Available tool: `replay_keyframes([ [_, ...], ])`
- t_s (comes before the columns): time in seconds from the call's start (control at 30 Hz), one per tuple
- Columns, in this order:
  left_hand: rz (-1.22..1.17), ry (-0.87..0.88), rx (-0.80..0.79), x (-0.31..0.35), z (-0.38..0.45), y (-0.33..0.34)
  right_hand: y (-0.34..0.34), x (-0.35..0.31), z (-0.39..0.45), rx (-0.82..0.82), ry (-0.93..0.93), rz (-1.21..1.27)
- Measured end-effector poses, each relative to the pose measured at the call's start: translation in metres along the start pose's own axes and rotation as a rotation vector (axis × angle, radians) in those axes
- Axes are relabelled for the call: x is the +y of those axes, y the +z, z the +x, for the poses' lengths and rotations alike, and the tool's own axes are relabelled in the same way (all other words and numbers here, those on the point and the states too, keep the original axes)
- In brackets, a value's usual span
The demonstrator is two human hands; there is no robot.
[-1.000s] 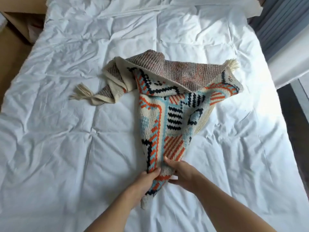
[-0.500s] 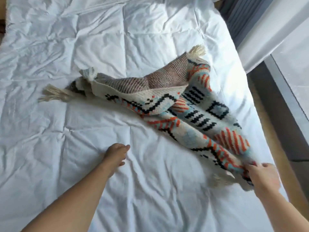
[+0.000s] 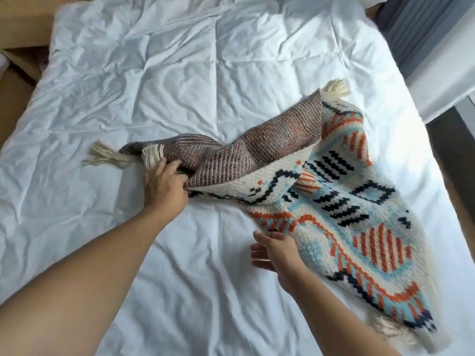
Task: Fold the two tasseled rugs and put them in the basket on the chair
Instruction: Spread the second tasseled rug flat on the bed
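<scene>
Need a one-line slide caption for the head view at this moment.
Left hand grips the crumpled end of a patterned tasseled rug on a white duvet; right hand, fingers open, at its near edge.

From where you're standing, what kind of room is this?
Most likely a bedroom. The hands work on a bed spread with a rumpled white quilted duvet, grey curtains hang at the far right, and a patterned tasseled rug lies half-unfolded on the bedding.
</scene>
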State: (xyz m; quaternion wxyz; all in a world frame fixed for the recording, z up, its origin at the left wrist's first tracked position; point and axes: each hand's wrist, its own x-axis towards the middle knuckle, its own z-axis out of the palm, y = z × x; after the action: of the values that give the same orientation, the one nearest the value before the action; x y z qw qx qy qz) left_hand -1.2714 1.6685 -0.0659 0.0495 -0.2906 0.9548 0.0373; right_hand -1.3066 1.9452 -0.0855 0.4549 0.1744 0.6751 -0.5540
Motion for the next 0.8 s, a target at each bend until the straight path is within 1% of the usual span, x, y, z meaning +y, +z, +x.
replay_keyframes([
  [0.03,-0.001,0.055,-0.099,-0.001,0.006,-0.005,0.005,-0.001,0.004,0.008,0.003,-0.024],
  [0.1,-0.007,0.095,-0.389,-0.003,0.019,-0.028,0.008,0.004,0.006,0.033,-0.02,-0.173],
  [0.13,0.006,0.107,-0.468,-0.005,0.032,-0.046,0.007,0.007,0.005,0.041,-0.033,-0.254],
  [0.17,0.026,0.103,-0.426,-0.006,0.053,-0.067,0.005,0.01,0.003,0.046,-0.042,-0.322],
  [0.2,0.023,0.054,-0.261,-0.008,0.081,-0.088,0.003,0.009,0.001,0.051,-0.052,-0.367],
  [0.23,-0.021,-0.024,-0.01,-0.008,0.109,-0.11,0.001,0.006,0.003,0.074,-0.07,-0.388],
  [0.27,-0.106,-0.116,0.233,-0.005,0.134,-0.131,0.0,0.002,0.006,0.115,-0.095,-0.393],
  [0.3,-0.212,-0.183,0.417,0.001,0.155,-0.146,-0.001,-0.004,0.01,0.158,-0.123,-0.386],
  [0.33,-0.278,-0.186,0.52,0.007,0.166,-0.153,-0.003,-0.009,0.015,0.188,-0.141,-0.362],
  [0.37,-0.283,-0.124,0.546,0.011,0.173,-0.15,-0.002,-0.014,0.019,0.201,-0.141,-0.319],
  [0.43,-0.268,0.024,0.476,0.011,0.175,-0.123,0.006,-0.02,0.025,0.171,-0.07,-0.194],
  [0.47,-0.292,0.014,0.398,0.008,0.17,-0.099,0.012,-0.02,0.027,0.125,0.002,-0.111],
  [0.5,-0.321,-0.067,0.293,0.003,0.163,-0.075,0.02,-0.02,0.029,0.075,0.085,-0.01],
  [0.53,-0.407,-0.216,0.142,-0.003,0.155,-0.052,0.027,-0.019,0.03,0.032,0.168,0.109],
  [0.57,-0.588,-0.423,-0.047,-0.007,0.147,-0.033,0.032,-0.018,0.032,0.006,0.245,0.25],
  [0.6,-0.854,-0.627,-0.241,-0.01,0.139,-0.018,0.036,-0.018,0.034,-0.006,0.301,0.401],
  [0.63,-1.135,-0.755,-0.361,-0.012,0.134,-0.005,0.038,-0.019,0.037,-0.009,0.333,0.552],
  [0.67,-1.343,-0.827,-0.403,-0.013,0.13,0.007,0.038,-0.021,0.04,-0.002,0.344,0.689],
  [0.7,-1.472,-0.88,-0.371,-0.015,0.13,0.018,0.037,-0.025,0.043,0.0,0.332,0.809],
  [0.73,-1.541,-0.942,-0.303,-0.016,0.13,0.026,0.036,-0.029,0.046,0.002,0.306,0.901],
  [0.8,-1.579,-1.022,-0.203,-0.02,0.131,0.043,0.031,-0.033,0.051,-0.04,0.226,1.034],
])
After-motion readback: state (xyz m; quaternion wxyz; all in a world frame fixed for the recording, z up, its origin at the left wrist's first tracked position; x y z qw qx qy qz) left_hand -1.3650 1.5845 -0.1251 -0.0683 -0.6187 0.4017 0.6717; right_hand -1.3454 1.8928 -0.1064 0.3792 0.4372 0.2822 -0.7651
